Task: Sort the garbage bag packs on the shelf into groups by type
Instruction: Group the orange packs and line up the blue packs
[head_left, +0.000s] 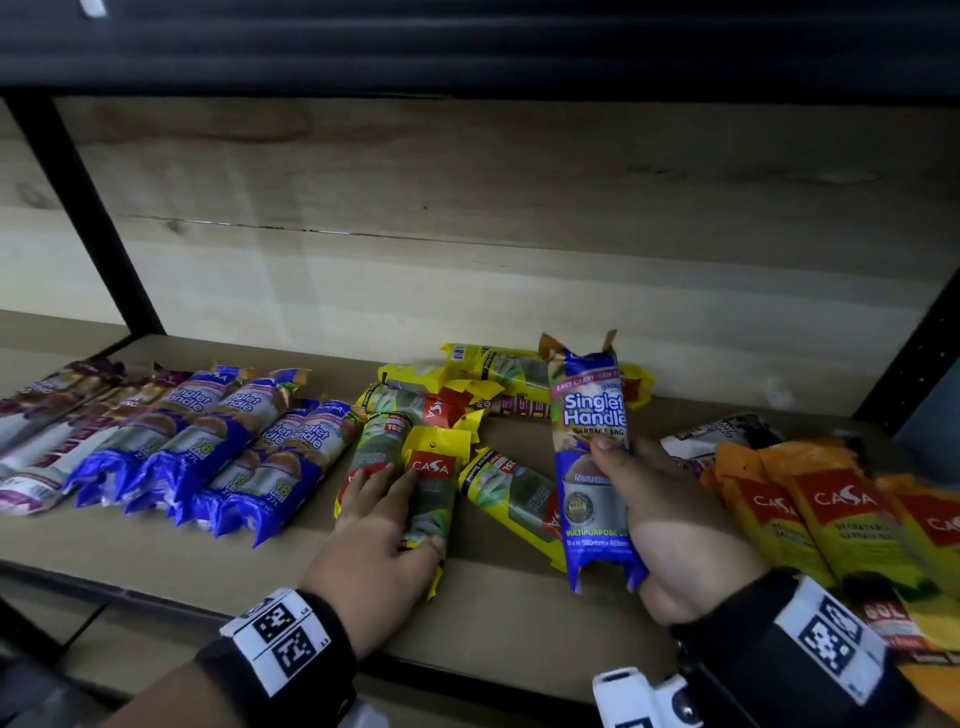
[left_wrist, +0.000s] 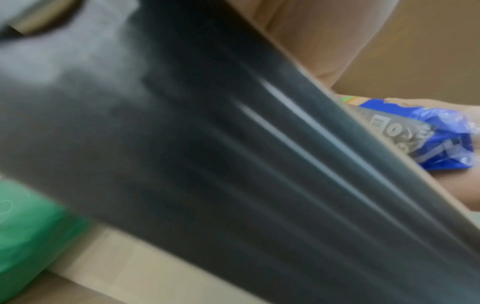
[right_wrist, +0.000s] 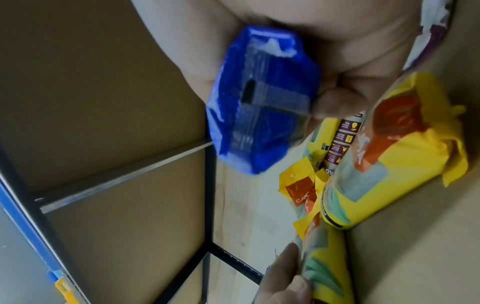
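The blue Singlet Handle pack (head_left: 592, 462) is standing nearly upright above the front part of the wooden shelf (head_left: 519, 618), lifted clear of the board, its crimped top pointing toward the back wall and its blue bottom end hanging just over the shelf's front half. The right hand (head_left: 670, 540) is gripping it from the right side, thumb lying across the printed face near the pack's middle and the other fingers wrapping behind it; in the right wrist view the pack's blue end (right_wrist: 259, 102) is sitting in the palm with a curled fingertip pressing its side. The right forearm is reaching in from the lower right, wrist banded in black. Just left of the held pack, the yellow packs (head_left: 467, 415) are lying in a loose, overlapping heap, pointing in different directions. The left hand (head_left: 379, 540) is resting palm down on the nearest yellow pack (head_left: 431, 493) of that heap, fingers straight and slightly spread over two neighbouring packs, thumb lying along the pack's lower right edge; the left wrist view is showing mostly a blurred dark surface, so the grip cannot be told from it. Further left of the held pack, a row of blue packs (head_left: 218, 447) is lying side by side, and beyond them the purple and white packs (head_left: 52, 431). Right of the held pack, orange packs (head_left: 831, 519) are lying together at the shelf's right end
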